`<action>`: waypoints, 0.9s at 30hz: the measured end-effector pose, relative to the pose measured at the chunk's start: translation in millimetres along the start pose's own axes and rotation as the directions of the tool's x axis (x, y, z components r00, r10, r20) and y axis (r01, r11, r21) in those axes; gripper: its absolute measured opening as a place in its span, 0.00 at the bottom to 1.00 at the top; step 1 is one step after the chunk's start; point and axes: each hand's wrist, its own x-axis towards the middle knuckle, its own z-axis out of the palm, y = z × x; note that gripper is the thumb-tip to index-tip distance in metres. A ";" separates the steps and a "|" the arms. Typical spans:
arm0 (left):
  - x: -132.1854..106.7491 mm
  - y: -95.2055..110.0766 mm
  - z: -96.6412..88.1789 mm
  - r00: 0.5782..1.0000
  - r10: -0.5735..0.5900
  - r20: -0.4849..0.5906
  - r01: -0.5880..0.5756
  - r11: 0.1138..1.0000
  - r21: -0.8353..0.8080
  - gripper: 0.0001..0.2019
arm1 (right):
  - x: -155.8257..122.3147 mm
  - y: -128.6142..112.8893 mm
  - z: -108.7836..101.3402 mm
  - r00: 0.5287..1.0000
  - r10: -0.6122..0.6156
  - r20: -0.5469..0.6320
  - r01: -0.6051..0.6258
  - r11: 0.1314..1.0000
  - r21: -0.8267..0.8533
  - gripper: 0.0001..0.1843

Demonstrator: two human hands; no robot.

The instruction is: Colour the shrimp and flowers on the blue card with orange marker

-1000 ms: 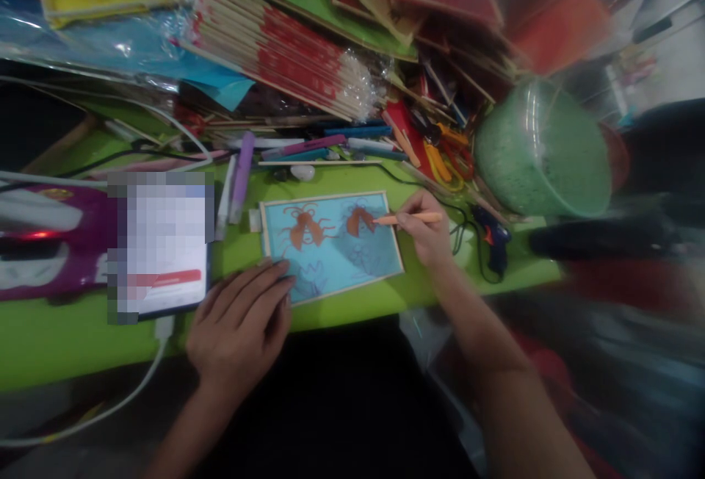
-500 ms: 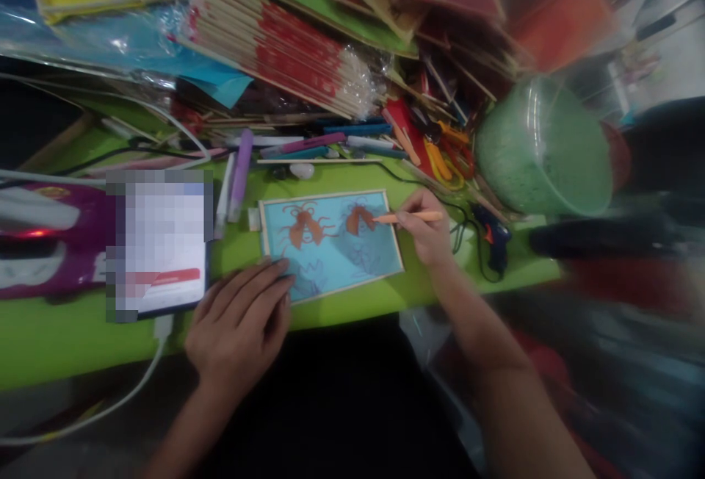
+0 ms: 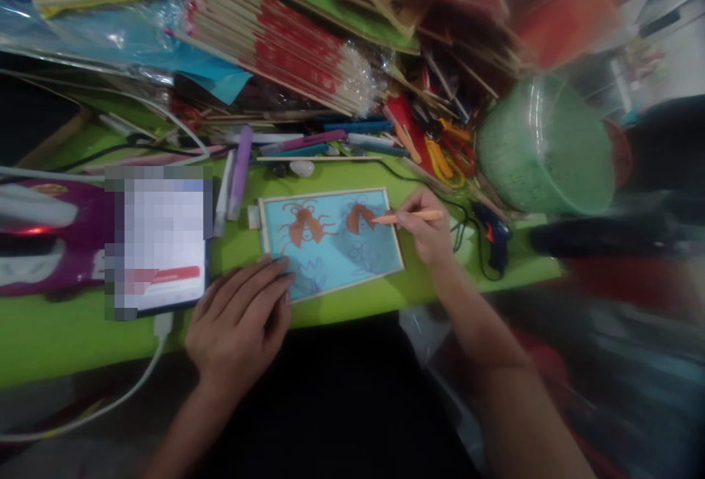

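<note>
A light-blue sheet with a pale wooden frame (image 3: 335, 245) lies on the green tabletop. On its upper left is an orange-brown beetle drawing (image 3: 306, 228), with a second, partly coloured beetle (image 3: 360, 219) to the right. Faint purple outlines show along the lower half. My right hand (image 3: 425, 228) pinches an orange marker (image 3: 408, 217), its tip at the right edge of the second beetle. My left hand (image 3: 242, 314) lies flat with fingers stretched, the fingertips on the sheet's lower left corner.
A lit tablet (image 3: 165, 236) with a white cable stands left of my left hand. Markers (image 3: 241, 170) lie behind the sheet, with wrapped sticks (image 3: 280, 38) further back. A green translucent tub (image 3: 543, 145), orange-handled scissors (image 3: 440, 159) and a glue gun (image 3: 492, 233) are at the right.
Almost nothing differs. Both hands hold their places, and the marker tip stays on the right-hand beetle. The view has shifted very slightly.
</note>
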 end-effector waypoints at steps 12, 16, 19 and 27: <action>-1.6 -1.5 0.3 1.000 -0.004 0.009 0.004 1.000 -0.005 0.16 | -0.1 0.9 -0.6 1.000 -0.005 -0.001 0.005 1.000 -0.002 0.10; -2.0 -1.4 0.8 1.000 -0.009 0.009 0.009 1.000 -0.015 0.17 | -0.1 0.3 -0.4 1.000 -0.001 -0.009 0.000 1.000 -0.004 0.10; -1.4 -1.2 0.9 1.000 -0.007 0.004 0.007 1.000 -0.014 0.16 | -0.2 2.2 -0.7 1.000 0.000 -0.007 0.000 1.000 0.006 0.09; 0.0 -0.3 0.7 1.000 0.008 0.005 -0.008 1.000 -0.002 0.15 | 0.2 3.5 -1.0 1.000 0.015 0.009 -0.016 0.996 0.093 0.09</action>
